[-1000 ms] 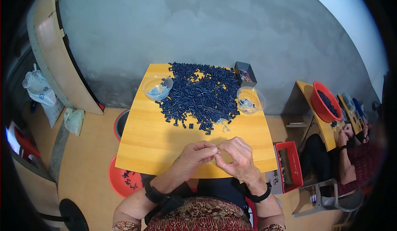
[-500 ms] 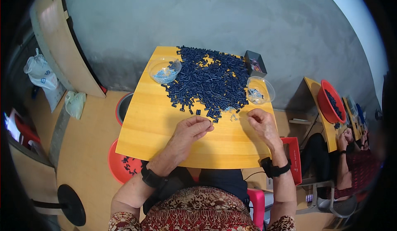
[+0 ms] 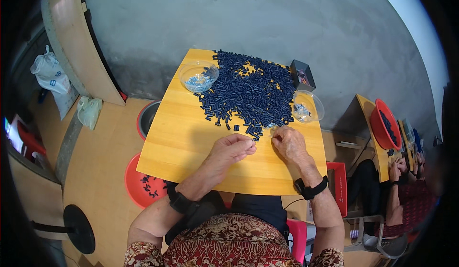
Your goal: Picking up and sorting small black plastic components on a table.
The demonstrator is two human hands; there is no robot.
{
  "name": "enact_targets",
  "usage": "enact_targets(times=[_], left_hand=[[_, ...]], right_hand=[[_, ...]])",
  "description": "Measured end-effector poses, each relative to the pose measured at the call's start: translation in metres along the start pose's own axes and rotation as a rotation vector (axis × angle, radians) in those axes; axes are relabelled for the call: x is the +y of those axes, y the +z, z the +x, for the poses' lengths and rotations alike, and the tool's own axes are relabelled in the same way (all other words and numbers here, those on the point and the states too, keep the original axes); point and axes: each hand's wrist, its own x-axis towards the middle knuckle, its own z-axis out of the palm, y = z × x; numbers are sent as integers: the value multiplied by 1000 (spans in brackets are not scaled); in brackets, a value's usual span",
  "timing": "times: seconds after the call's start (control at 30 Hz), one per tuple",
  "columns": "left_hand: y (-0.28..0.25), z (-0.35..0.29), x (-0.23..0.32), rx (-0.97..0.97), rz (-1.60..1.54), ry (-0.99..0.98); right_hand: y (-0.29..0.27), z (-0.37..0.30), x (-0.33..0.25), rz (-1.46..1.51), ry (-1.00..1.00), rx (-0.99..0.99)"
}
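A wide pile of small black tubular pieces (image 3: 248,85) covers the far part of the yellow tabletop (image 3: 191,142). My left hand (image 3: 232,151) is closed in a pinch just short of the pile's near edge. Whatever lies between its fingertips is too small to make out. Close by on the right, my right hand (image 3: 289,145) has its thumb and fingers drawn together, low over the table beside a few small shiny bits (image 3: 271,126). Those fingers partly cover the bits, and what they hold, if anything, is hidden.
Clear round tubs stand left (image 3: 199,77) and right (image 3: 307,106) of the pile, holding small silvery pieces. A dark box (image 3: 302,75) sits at the back right. Below the table's left side is a red basin (image 3: 138,190). At right, another person (image 3: 406,195) works beside a red tub (image 3: 384,123).
My right hand has moved left, in to the shiny bits and nearer my left hand. My left hand keeps its pinch. The whole view has shifted slightly.
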Motion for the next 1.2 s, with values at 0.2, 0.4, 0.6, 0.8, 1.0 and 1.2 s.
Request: enact_targets(times=[0.2, 0.4, 0.6, 0.8, 1.0, 1.2], left_hand=[[6, -2, -4, 9, 110, 33], [-7, 11, -17, -4, 327, 214], [-23, 18, -18, 126, 80, 92], [7, 5, -22, -6, 307, 216], [24, -10, -18, -17, 479, 292], [32, -16, -15, -50, 527, 328]], right_hand=[[0, -2, -6, 18, -85, 45], [-17, -12, -30, 427, 90, 79], [-18, -29, -32, 734, 112, 71], [-40, -45, -53, 921, 141, 33], [-53, -59, -57, 1001, 121, -10], [-52, -61, -59, 978, 78, -18]])
